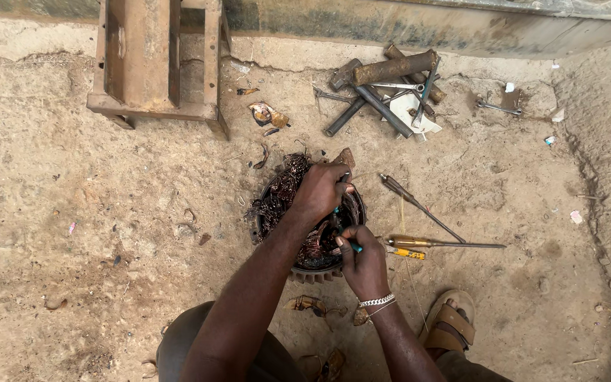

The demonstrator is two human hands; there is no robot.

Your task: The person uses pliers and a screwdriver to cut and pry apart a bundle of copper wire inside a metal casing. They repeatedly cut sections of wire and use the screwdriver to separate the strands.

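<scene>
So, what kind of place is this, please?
Probably an informal outdoor repair spot: bare sandy ground, a motor stator with copper windings under both hands, screwdrivers and rusty pipes and wrenches lying loose on the dirt.

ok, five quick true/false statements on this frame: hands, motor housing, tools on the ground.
1. Both hands work at the round motor stator full of copper windings. True.
2. The right hand is bare at the wrist. False: it wears a silver bracelet.
3. The left hand rests on the far rim of the stator. True.
4. The two screwdrivers lie left of the stator. False: they lie on the ground to its right.
5. The pile of rusty pipes and wrenches sits on a workbench. False: it lies on the bare dirt ground, near the wall.
</scene>
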